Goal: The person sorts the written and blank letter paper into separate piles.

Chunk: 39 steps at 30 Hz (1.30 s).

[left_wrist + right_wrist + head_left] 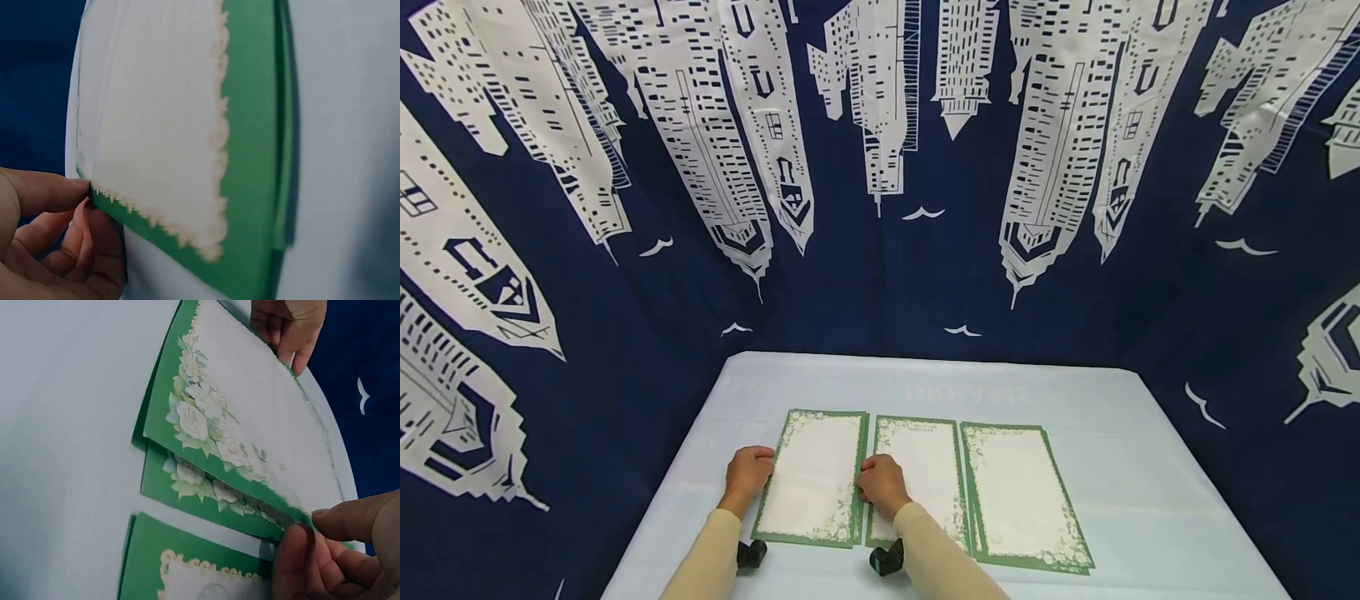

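Note:
A sheet of paper (814, 479) with a green border and white flowers lies at the left of a row of three stacks. My left hand (748, 477) pinches its left edge between thumb and fingers. Opposite it, my right hand (883, 483) pinches the right edge, over the gap beside the middle stack. The right wrist view shows this top sheet raised a little, with another flowered sheet (187, 489) fanned out beneath it. Matching sheets form the middle stack (917, 471) and the right stack (1018, 492), their edges slightly offset.
The stacks lie on a white-covered table (1157, 500) with faint mirrored lettering near its far edge. A dark blue cloth (880, 283) printed with upside-down white buildings and birds hangs behind and at both sides. Small black devices (887, 558) sit at the wrists.

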Available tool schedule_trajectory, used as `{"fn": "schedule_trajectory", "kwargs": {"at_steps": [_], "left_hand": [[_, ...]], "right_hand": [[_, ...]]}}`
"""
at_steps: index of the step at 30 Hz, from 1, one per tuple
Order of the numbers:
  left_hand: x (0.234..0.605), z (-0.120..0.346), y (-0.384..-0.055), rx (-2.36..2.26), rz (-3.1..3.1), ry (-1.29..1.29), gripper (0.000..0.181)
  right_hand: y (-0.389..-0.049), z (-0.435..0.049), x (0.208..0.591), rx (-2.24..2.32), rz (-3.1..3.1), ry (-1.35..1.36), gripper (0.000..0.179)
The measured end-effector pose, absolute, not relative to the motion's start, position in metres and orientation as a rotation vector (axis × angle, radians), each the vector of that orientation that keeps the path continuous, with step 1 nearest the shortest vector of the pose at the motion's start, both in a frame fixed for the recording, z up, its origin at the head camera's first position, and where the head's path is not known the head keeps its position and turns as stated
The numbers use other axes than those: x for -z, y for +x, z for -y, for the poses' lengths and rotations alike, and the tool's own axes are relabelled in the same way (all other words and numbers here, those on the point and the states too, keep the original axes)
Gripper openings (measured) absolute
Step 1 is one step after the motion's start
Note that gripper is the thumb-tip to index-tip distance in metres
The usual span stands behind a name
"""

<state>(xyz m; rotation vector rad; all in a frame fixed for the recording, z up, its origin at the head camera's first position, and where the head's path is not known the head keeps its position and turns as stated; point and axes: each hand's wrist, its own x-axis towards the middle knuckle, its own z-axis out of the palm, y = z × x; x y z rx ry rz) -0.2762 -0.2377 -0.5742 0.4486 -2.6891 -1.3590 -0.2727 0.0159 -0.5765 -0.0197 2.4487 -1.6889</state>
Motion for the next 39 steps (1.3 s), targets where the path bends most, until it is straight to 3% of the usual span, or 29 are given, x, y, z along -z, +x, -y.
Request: {"fn": "schedule_trajectory", "kwargs": {"at_steps": [10,23,33,39], "left_hand": [[0.573,0.210,-0.271,1.391,2.625,0.431,0.024],[0.556,0.113,-0.256,1.842,2.708,0.114,0.038],[0.563,0.087,-0.250,1.692,2.856,-0.073,0.050],[0.564,0.079,-0.251,1.729,2.846,-0.048,0.051]], "right_hand": [[-0.266,-0.060,0.568,1.489,-2.664,-0.115,0.024],[-0.247,-0.151,0.556,1.338,-2.805,0.166,0.035],[-0.236,-0.165,0.560,1.279,-2.809,0.160,0.036],[-0.235,-0.168,0.560,1.313,-2.801,0.158,0.034]]}}
